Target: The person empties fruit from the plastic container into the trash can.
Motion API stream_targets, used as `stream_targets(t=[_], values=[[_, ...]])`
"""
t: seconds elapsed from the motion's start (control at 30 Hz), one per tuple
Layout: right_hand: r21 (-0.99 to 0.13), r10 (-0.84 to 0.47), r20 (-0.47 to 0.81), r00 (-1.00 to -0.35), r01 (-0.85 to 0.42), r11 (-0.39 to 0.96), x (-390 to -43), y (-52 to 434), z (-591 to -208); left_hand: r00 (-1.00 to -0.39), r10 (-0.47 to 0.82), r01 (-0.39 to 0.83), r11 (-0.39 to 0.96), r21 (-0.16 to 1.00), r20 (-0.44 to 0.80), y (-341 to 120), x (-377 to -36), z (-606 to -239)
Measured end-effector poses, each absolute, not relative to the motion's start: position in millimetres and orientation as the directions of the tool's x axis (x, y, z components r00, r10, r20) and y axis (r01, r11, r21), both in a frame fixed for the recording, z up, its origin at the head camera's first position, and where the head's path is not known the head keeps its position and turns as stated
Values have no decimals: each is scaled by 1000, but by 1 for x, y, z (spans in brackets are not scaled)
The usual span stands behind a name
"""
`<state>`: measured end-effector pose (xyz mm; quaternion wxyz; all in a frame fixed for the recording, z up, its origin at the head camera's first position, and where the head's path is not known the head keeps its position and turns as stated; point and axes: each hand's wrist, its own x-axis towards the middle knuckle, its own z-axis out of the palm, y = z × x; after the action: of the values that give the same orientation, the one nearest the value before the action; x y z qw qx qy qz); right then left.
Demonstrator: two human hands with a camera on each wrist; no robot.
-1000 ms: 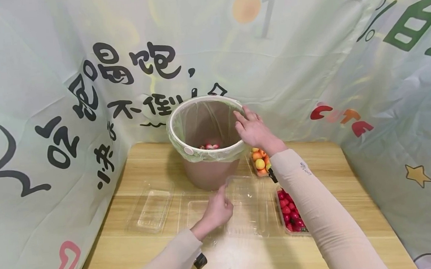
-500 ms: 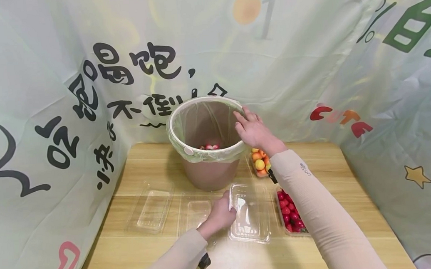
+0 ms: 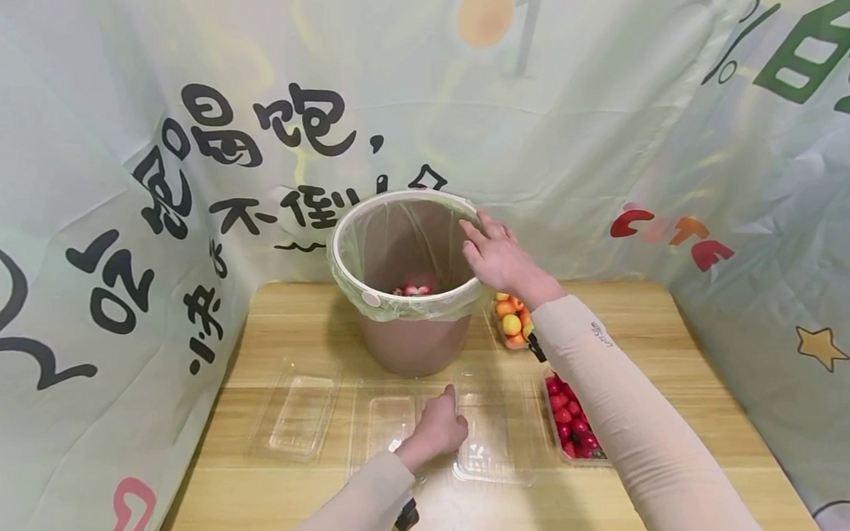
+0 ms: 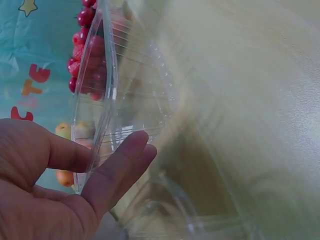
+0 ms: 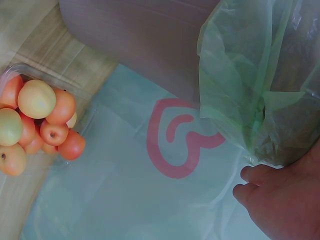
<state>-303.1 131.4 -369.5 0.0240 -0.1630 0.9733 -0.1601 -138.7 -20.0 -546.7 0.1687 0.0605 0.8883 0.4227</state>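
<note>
My left hand (image 3: 440, 429) pinches the edge of a clear plastic fruit box (image 3: 485, 446), low over the table in front of the bin. In the left wrist view, the box (image 4: 137, 100) is tilted, its rim between the thumb and fingers. At the right side of a brownish trash can (image 3: 416, 344), my right hand (image 3: 502, 260) holds the white rim, with fingers on both sides of it. A thin green liner bag (image 5: 240, 75) drapes over that rim. Red and white pieces (image 3: 413, 289) lie inside the can.
Two more clear boxes, a left box (image 3: 302, 418) and a middle box (image 3: 380, 425), stand on the wooden table (image 3: 450, 519). A box of orange and yellow fruit (image 5: 40, 117) and a box of red fruit (image 3: 572, 420) are at the right. Printed cloth (image 3: 570, 124) surrounds the table.
My left hand has moved slightly right and towards me with the clear box, which has come down and nearer. My right hand has stayed at the trash can's rim.
</note>
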Motion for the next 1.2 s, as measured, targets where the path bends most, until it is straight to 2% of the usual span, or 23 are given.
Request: stream_targets(t=[0.27, 0.77, 0.9, 1.03, 1.2], values=[[-323, -323, 12, -946, -309, 894, -304, 132, -371, -943, 250, 3, 665, 747, -219, -21, -143, -560], [-318, -323, 4, -946, -308, 897, -304, 131, -370, -951, 246, 21, 652, 758, -186, -24, -144, -558], [-321, -321, 8, -947, -306, 896, -304, 131, -369, -956, 260, 67, 648, 758, -138, -28, -147, -552], [-324, -318, 11, -948, -304, 896, -303, 130, -368, -963, 262, 109, 585, 804, -60, -38, -151, -541], [-343, -319, 24, -947, -308, 887, -303, 132, -370, -972, 206, 215, 556, 803, 117, -58, -157, -525]])
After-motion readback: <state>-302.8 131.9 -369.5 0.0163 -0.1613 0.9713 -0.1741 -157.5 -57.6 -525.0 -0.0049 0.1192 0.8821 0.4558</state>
